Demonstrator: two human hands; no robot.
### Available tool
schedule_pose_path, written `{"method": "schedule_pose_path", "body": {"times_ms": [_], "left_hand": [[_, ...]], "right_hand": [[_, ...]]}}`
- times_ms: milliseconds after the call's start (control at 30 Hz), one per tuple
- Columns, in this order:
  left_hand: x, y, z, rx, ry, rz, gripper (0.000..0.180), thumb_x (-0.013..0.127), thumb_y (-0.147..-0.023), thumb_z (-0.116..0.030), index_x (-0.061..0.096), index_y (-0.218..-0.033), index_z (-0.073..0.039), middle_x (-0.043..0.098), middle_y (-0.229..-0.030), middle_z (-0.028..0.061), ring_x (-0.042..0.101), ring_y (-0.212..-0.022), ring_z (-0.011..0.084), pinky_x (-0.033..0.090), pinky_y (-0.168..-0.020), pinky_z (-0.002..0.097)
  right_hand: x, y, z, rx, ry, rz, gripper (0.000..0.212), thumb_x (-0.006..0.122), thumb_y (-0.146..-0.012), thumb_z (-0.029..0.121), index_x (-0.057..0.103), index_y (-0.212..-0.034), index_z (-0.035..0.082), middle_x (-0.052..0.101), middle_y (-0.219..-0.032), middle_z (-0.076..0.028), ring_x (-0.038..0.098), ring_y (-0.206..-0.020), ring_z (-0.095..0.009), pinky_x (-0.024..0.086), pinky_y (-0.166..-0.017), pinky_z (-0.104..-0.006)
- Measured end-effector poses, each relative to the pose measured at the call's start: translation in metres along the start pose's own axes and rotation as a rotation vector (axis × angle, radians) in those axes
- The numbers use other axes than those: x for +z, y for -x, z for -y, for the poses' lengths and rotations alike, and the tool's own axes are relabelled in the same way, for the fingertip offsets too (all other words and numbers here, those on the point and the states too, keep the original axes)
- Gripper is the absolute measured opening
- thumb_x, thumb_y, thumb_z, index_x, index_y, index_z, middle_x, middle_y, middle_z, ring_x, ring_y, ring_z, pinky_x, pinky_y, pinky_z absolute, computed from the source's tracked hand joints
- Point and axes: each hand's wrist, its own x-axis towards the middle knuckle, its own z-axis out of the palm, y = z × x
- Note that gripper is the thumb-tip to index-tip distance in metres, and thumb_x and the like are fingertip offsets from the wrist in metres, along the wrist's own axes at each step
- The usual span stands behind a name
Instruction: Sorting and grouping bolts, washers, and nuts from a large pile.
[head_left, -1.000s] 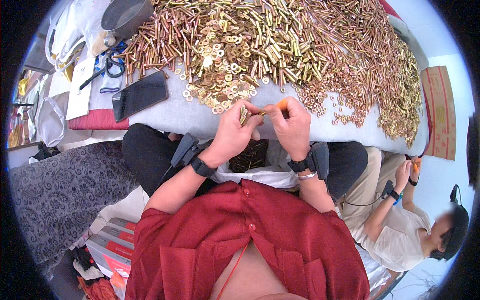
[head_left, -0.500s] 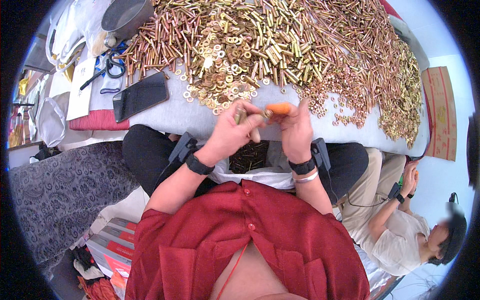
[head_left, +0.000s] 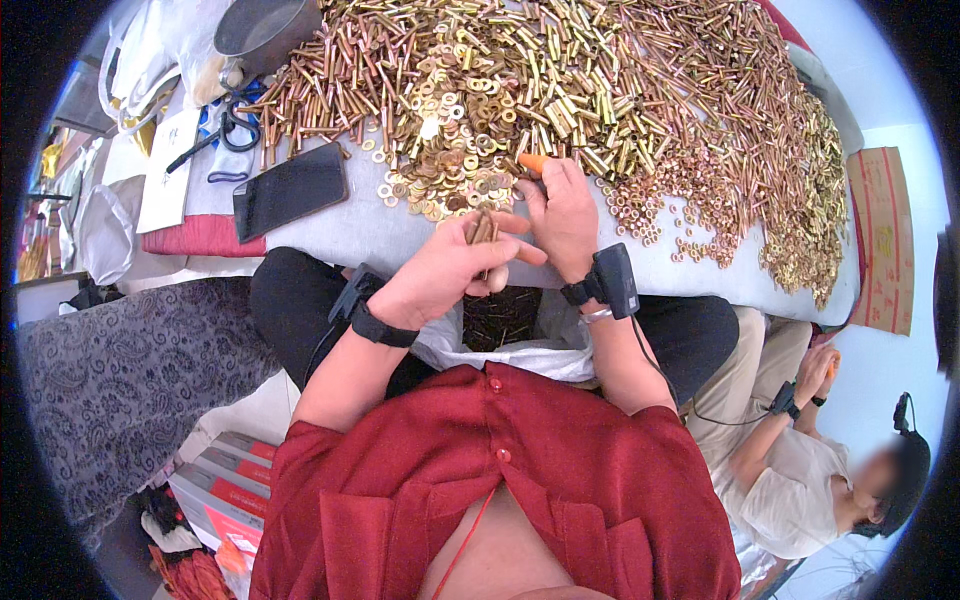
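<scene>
My left hand (head_left: 455,262) is curled around several brass-coloured metal bolts (head_left: 483,232), held upright in a bunch above my lap, its index and middle fingers stretched to the right. My right hand (head_left: 564,215) reaches to the table's near edge, wearing an orange finger cot (head_left: 533,161) on one finger. Its thumb and covered fingertip are apart at the border of a heap of flat brass washers (head_left: 440,160). Anything small between them I cannot make out. Behind lie sleeve-like tubes (head_left: 575,110), and to the right small copper-coloured nuts (head_left: 640,205).
A dark phone (head_left: 290,192), scissors (head_left: 235,125) and a metal bowl (head_left: 262,35) lie at the left. Between my legs a white bag (head_left: 520,362) holds dark thin pieces. At the right sits a co-worker (head_left: 800,480) beside a cardboard sheet (head_left: 882,240).
My right hand has moved up and away from my left hand to the washers. The left hand has tipped open slightly, showing the bolts, and shifted a little lower.
</scene>
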Motion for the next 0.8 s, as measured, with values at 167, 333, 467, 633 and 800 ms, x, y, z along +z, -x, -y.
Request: {"method": "schedule_pose_path", "body": {"times_ms": [167, 333, 467, 633, 800], "left_hand": [[-0.004, -0.005, 0.000, -0.005, 0.272, -0.026, 0.030, 0.054, -0.096, -0.022, 0.052, -0.120, -0.005, 0.064, -0.111, 0.0156, 0.064, -0.103, 0.0219, 0.055, -0.067, 0.0293], [0.002, -0.002, -0.004, -0.040, 0.100, -0.067, 0.028, 0.053, -0.097, -0.024, 0.056, -0.116, -0.005, 0.066, -0.101, 0.0118, 0.062, -0.068, 0.0115, 0.046, -0.050, 0.0220], [0.003, -0.006, 0.006, -0.089, -0.299, -0.144, 0.029, 0.056, -0.095, -0.030, 0.060, -0.111, -0.007, 0.068, -0.082, 0.0040, 0.044, -0.043, 0.0030, 0.031, -0.038, 0.0184], [0.011, -0.007, 0.010, -0.163, -0.416, -0.156, 0.030, 0.060, -0.092, -0.034, 0.062, -0.106, -0.007, 0.066, -0.072, 0.0005, 0.048, -0.043, 0.0035, 0.032, -0.038, 0.0188], [0.015, -0.007, 0.011, -0.222, -0.472, -0.161, 0.030, 0.062, -0.091, -0.034, 0.063, -0.104, -0.007, 0.066, -0.071, 0.0011, 0.051, -0.043, 0.0046, 0.034, -0.038, 0.0190]], "right_hand": [[-0.009, 0.008, -0.001, 0.096, -0.116, 0.022, 0.021, 0.061, -0.084, 0.003, 0.063, -0.104, 0.004, 0.054, -0.093, -0.012, 0.056, -0.084, -0.027, 0.046, -0.074, -0.0332], [-0.039, 0.014, 0.003, 0.125, -0.235, 0.007, 0.018, 0.057, -0.084, -0.001, 0.062, -0.100, 0.002, 0.052, -0.094, -0.014, 0.054, -0.088, -0.030, 0.045, -0.077, -0.0363], [-0.049, 0.021, 0.008, 0.001, -0.196, 0.088, 0.018, 0.056, -0.082, -0.003, 0.062, -0.098, 0.002, 0.051, -0.095, -0.014, 0.053, -0.088, -0.030, 0.046, -0.077, -0.0353], [-0.055, 0.026, 0.008, -0.056, -0.198, 0.186, 0.021, 0.057, -0.078, -0.004, 0.062, -0.097, 0.002, 0.050, -0.096, -0.014, 0.053, -0.088, -0.029, 0.046, -0.076, -0.0342], [-0.063, 0.032, 0.009, -0.130, -0.144, 0.270, 0.021, 0.057, -0.077, -0.003, 0.062, -0.097, 0.002, 0.050, -0.097, -0.014, 0.053, -0.088, -0.029, 0.047, -0.075, -0.0334]]}}
